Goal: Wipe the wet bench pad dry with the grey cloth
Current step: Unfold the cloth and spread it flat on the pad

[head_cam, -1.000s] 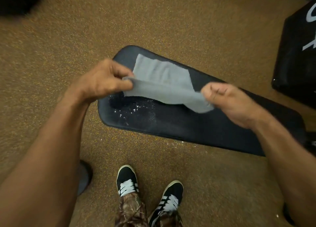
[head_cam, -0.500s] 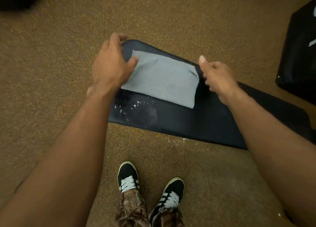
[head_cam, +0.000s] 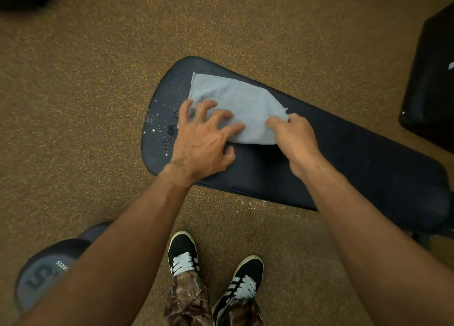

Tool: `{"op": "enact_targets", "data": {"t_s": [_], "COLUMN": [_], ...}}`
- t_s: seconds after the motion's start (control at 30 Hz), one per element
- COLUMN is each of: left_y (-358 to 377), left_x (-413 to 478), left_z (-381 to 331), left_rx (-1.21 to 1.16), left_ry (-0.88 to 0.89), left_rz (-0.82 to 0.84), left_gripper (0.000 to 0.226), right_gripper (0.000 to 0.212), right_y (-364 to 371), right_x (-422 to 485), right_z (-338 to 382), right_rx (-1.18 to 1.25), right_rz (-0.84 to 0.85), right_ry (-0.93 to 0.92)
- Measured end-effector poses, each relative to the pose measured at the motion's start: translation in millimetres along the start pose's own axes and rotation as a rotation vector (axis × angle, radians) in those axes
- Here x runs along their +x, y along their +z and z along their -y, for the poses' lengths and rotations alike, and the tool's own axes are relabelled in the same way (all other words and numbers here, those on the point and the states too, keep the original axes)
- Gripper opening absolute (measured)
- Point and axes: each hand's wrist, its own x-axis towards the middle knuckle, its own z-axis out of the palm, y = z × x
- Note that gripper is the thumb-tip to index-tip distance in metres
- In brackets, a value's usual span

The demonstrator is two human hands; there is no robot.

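Over the wet end of the bench pad (head_cam: 344, 168) the grey cloth (head_cam: 245, 104) lies flat, both hands having been shifted to its near edge. It is pressed by the left hand (head_cam: 204, 141), fingers spread and bent; its right corner is pinched by the right hand (head_cam: 294, 134). Droplets (head_cam: 157, 127) beside it could be smeared if the cloth bunches.

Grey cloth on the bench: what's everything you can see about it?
The grey cloth is light grey with a fine ribbed, towel-like weave. It lies spread, slightly rumpled, near the rounded end of the black bench pad, beside water droplets. The left hand presses bent fingertips on its near side; the right hand pinches its right corner.
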Motion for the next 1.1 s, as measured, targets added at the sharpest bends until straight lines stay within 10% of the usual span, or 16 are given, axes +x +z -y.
{"op": "enact_targets", "data": {"t_s": [0.1, 0.23, 0.47, 0.6, 0.8, 1.1], "left_y": [2, -2, -50, -59, -60, -53], "left_x": [5, 18, 33, 42, 51, 28], "left_z": [-18, -27, -33, -41, -46, -8], "left_rx": [0.016, -0.116, -0.833, -1.455, -1.94, -0.672], "left_ry": [-0.11, -0.295, -0.608, -0.617, -0.697, -0.513], "left_rz": [-0.085, -0.283, -0.268, -0.193, 0.121, -0.115], "left_gripper": [0.05, 0.037, 0.06, 0.058, 0.075, 0.067], "right_gripper": [0.023, 0.048, 0.054, 0.055, 0.086, 0.039], "right_y": [-8, -14, -19, -9, -3, -10], "right_x": [-4, -11, -21, -25, -19, 25], "right_z": [14, 19, 24, 7, -11, 40], "right_rx": [0.46, 0.5, 0.787, 0.316, -0.427, 0.188], "right_rz": [0.136, 0.067, 0.18, 0.163, 0.129, -0.067], "right_ry": [0.025, -0.038, -0.114, 0.002, -0.727, -0.477]}}
